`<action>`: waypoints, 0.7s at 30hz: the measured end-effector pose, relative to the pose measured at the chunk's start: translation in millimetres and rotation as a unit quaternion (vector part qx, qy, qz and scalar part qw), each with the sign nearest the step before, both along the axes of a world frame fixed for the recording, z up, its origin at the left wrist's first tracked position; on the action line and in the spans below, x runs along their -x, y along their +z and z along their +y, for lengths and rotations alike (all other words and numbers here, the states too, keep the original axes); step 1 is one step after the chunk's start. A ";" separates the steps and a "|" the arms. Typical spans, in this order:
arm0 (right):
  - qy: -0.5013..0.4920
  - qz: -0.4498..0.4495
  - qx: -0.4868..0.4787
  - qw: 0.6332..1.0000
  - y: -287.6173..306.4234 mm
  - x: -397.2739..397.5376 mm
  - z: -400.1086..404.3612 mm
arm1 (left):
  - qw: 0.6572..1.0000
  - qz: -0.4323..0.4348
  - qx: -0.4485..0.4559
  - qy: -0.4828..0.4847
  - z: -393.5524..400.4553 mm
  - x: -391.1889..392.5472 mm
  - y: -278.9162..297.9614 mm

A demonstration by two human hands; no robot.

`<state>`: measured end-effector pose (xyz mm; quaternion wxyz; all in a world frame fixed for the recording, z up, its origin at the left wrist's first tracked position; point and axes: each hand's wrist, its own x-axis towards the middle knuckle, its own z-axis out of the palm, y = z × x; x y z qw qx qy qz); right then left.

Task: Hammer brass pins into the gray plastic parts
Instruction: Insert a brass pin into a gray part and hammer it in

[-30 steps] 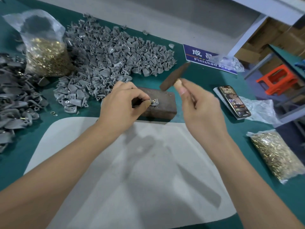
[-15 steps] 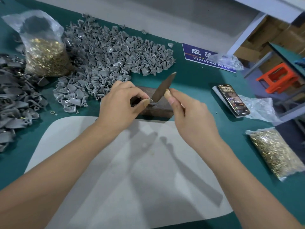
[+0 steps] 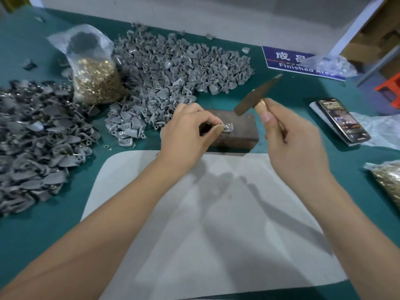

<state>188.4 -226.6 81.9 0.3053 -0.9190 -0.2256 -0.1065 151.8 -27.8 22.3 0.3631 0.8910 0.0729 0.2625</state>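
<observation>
My left hand (image 3: 190, 131) pinches a small gray plastic part (image 3: 229, 127) with a brass pin in it, holding it on top of a rusty metal block (image 3: 240, 133). My right hand (image 3: 290, 144) grips the wooden handle of a small hammer (image 3: 256, 96). The hammer head is raised above and behind the block, clear of the part. A large heap of gray plastic parts (image 3: 173, 68) lies behind my left hand. A darker heap of gray parts (image 3: 34, 137) spreads at the left.
A clear bag of brass pins (image 3: 95, 76) stands between the two heaps; another bag of pins (image 3: 389, 180) lies at the right edge. A phone (image 3: 343, 120) rests on plastic at the right. A blue "Finished Area" sign (image 3: 287, 61) lies behind. A white mat (image 3: 216, 224) covers the green table (image 3: 298, 92).
The hammer came down onto the part on the block half a second ago and has now lifted back up. My left hand has kept the part in place.
</observation>
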 end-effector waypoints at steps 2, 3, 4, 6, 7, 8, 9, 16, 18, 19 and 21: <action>-0.002 0.023 0.048 0.999 -6.6 5.2 3.4 | 1.000 0.001 -0.008 0.003 1.4 -0.4 -0.9; -0.005 0.027 0.059 0.998 -7.2 5.3 2.9 | 1.000 0.001 -0.012 0.003 2.2 -0.8 -1.7; -0.013 0.021 0.052 0.998 -6.0 4.8 1.9 | 1.000 0.001 -0.012 0.001 2.8 -1.3 -2.8; -0.030 0.005 -0.005 1.000 -2.0 4.3 0.5 | 1.000 0.002 -0.006 -0.008 3.1 -2.1 -3.3; -0.029 0.005 -0.028 0.999 -1.9 4.9 1.0 | 1.000 0.004 -0.006 -0.012 3.0 -2.6 -2.6; -0.021 0.015 -0.027 0.999 -2.3 6.0 2.8 | 1.000 0.007 -0.009 -0.012 2.7 -2.8 -1.9; -0.008 0.031 0.001 0.999 -2.9 7.9 4.7 | 1.000 0.009 -0.013 -0.009 2.4 -2.4 -1.4; -0.057 0.026 0.069 0.996 -6.8 8.5 -16.1 | 1.000 0.026 -0.010 0.002 -4.1 0.5 5.7; -0.089 0.012 0.100 0.991 -19.0 14.7 -25.4 | 0.999 0.034 -0.028 0.004 -5.0 1.4 9.6; -0.102 0.008 0.119 0.988 -25.7 18.4 -30.3 | 0.998 0.041 -0.041 0.006 -5.1 1.7 11.1; -0.122 0.012 0.134 0.983 -36.0 26.0 -38.8 | 0.996 0.057 -0.065 0.006 -4.9 2.0 14.1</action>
